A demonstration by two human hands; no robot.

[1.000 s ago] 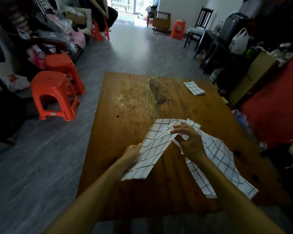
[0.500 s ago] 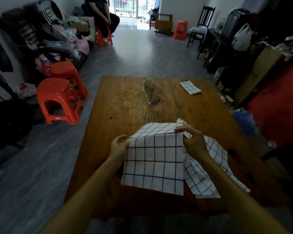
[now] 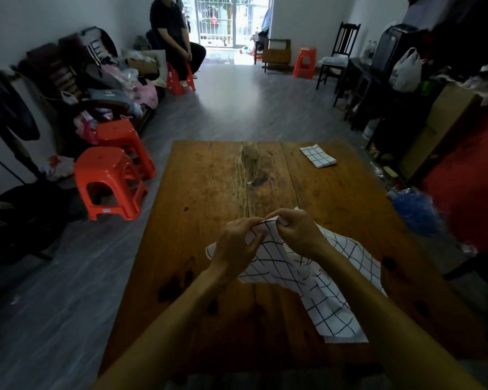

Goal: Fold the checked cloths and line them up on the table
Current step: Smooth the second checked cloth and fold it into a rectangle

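Over the near half of the wooden table (image 3: 209, 192), both hands have met at the top edge of the checked cloth (image 3: 307, 274): the left hand (image 3: 238, 244) and the right hand (image 3: 296, 232) each pinch a corner of it, fingers curled, the two corners brought together just above the wood. The rest of the cloth hangs and trails off to the right, slack and creased, its far end lying flat on the table near the right edge. A second cloth, already folded (image 3: 318, 156), sits well apart at the far right corner. To do this fold well, I judge the two pinched corners should be matched edge to edge first — the black grid lines make a handy check, since lines that run crooked betray a skewed fold. Then the slack should be shaken out or drawn taut, so the crease lands straight when the cloth is laid down and smoothed. Writing: a small blue label shows on the nearer orange stool (image 3: 110, 184) — too small to read.
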